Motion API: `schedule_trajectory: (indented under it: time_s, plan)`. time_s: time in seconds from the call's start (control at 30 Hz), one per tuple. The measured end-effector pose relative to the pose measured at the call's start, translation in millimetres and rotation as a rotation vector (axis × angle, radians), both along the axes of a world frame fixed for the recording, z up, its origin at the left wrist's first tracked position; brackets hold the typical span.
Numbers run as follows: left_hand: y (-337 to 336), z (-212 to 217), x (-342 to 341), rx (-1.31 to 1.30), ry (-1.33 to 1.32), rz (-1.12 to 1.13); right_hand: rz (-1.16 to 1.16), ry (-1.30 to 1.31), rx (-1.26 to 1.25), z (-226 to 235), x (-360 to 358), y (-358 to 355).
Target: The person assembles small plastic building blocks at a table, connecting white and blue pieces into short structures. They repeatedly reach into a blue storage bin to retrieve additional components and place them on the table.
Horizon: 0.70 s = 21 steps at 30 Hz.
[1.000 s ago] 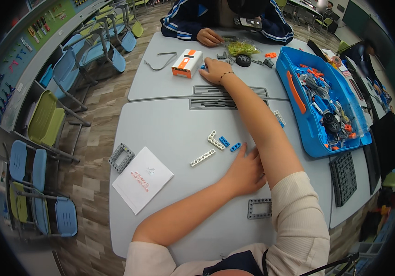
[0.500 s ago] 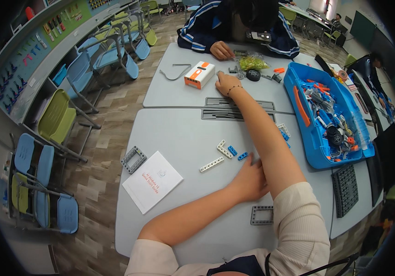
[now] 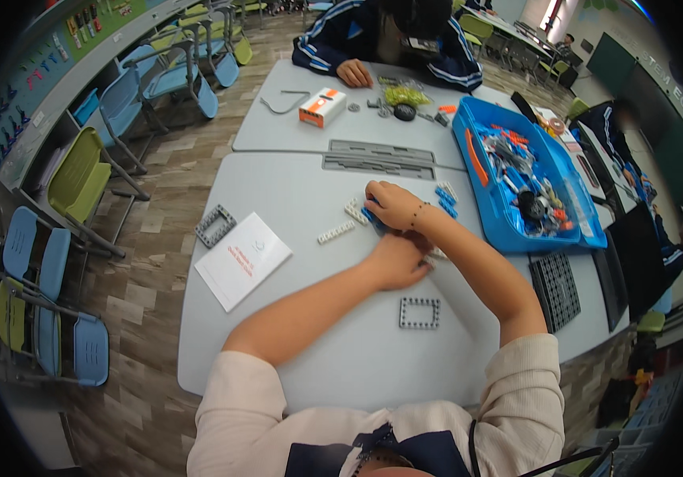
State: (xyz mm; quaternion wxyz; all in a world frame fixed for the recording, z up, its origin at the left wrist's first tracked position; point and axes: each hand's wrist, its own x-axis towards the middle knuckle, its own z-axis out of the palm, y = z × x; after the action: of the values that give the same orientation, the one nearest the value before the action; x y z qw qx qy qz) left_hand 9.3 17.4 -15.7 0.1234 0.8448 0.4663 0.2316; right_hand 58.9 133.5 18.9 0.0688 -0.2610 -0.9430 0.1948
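Lying beside hands (image 3: 395, 261): white leaflet (image 3: 242, 260)

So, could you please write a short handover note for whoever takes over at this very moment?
Right hand: resting on the small blue and white building pieces mid-table; whether it grips one is unclear.
Left hand: flat on the grey table, just below the right hand.
Nearby: white beam, grey frame, blue parts tray, leaflet.
Done: a few pieces laid out.
Left: no finished assembly shows.
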Motion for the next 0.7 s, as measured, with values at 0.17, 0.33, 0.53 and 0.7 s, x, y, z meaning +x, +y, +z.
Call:
schedule_trajectory:
  time_s: [0.17, 0.33, 0.53, 0.7]
  plan:
    - [-4, 7, -1, 0.008, 0.001, 0.020, -0.002, -0.072, -0.162, 14, 12, -24]
    - [-15, 3, -4, 0.168, 0.155, 0.129, -0.082, 0.047, -0.153, 28, 59, -33]
    - [-23, -1, -14, 0.215, 0.227, 0.340, -0.171, 0.369, 0.089, 39, 156, -59]
    - [-24, -2, -16, 0.092, 0.179, 0.513, -0.330, 0.535, 0.314, 65, 220, -67]
